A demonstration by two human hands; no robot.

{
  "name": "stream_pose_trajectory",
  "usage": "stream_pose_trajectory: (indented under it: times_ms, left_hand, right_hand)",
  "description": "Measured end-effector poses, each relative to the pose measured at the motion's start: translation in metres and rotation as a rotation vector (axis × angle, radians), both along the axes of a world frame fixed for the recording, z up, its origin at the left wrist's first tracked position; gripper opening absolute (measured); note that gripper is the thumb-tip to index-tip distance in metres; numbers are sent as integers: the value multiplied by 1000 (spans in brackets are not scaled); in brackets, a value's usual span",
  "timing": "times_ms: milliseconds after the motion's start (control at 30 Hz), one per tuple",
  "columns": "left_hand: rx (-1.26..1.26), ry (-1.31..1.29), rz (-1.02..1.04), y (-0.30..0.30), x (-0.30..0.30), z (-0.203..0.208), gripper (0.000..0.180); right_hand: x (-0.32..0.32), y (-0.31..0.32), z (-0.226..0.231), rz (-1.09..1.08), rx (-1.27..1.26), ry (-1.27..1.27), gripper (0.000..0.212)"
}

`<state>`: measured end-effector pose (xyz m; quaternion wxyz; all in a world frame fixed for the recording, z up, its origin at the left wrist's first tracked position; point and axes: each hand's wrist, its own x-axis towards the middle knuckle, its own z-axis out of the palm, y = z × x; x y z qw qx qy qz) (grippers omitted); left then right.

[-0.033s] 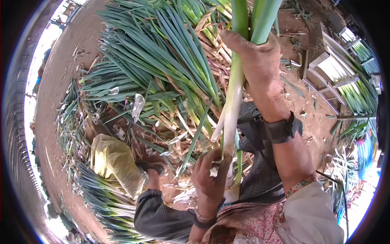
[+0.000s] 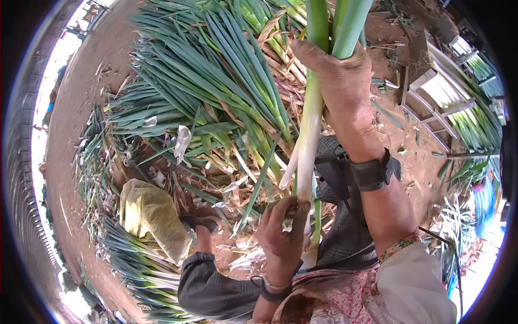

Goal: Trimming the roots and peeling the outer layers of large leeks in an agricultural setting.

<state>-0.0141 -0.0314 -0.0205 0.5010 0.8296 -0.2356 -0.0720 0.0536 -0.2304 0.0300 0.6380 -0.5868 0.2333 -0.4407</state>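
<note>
Upright in front of me stands a thick green onion (image 2: 308, 127), with green leaves on top and a long white shank below. My right hand (image 2: 348, 86) is wrapped around it where the leaves begin. Down at the bottom of the shank, my left hand (image 2: 280, 227) has its fingers bent and pressed against the white end. The root tip is hidden behind those fingers. A thin pale strip hangs off the shank's left side. Behind the lower stalk, another green stem (image 2: 317, 221) shows beside my knee.
A big heap of green onions (image 2: 216, 81) lies ahead and left. A yellowish sack (image 2: 148, 216) sits at left, above a row of onions (image 2: 140, 264). Dry peelings litter the soil. A wooden rack (image 2: 437, 110) at right holds more onions.
Almost nothing differs. My left hand has shifted very slightly right along with its wrist, and the right hand slightly left.
</note>
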Motion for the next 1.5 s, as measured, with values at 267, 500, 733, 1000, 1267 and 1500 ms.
stream_pose_trajectory:
  times_ms: [267,500,733,1000,1267,1500]
  left_hand:
    - [-18,0,44,-20,-5,-16,15]
    - [-55,-26,46,-27,-7,-23,13]
    - [-58,-134,16,-25,-4,-26,17]
    - [30,-9,16,-34,5,-4,15]
    - [-79,176,67,-3,2,1,13]
    - [-654,933,15,85,-37,24,14]
  right_hand:
    - [2,-8,-6,-33,19,-6,19]
    - [-2,-14,-10,-48,-10,-41,21]
    - [1,-15,-10,-78,-43,-57,21]
    - [1,-12,-6,-102,-54,35,22]
    - [-2,-26,-10,-178,-23,20,22]
    - [-13,-52,-10,-232,188,19,21]
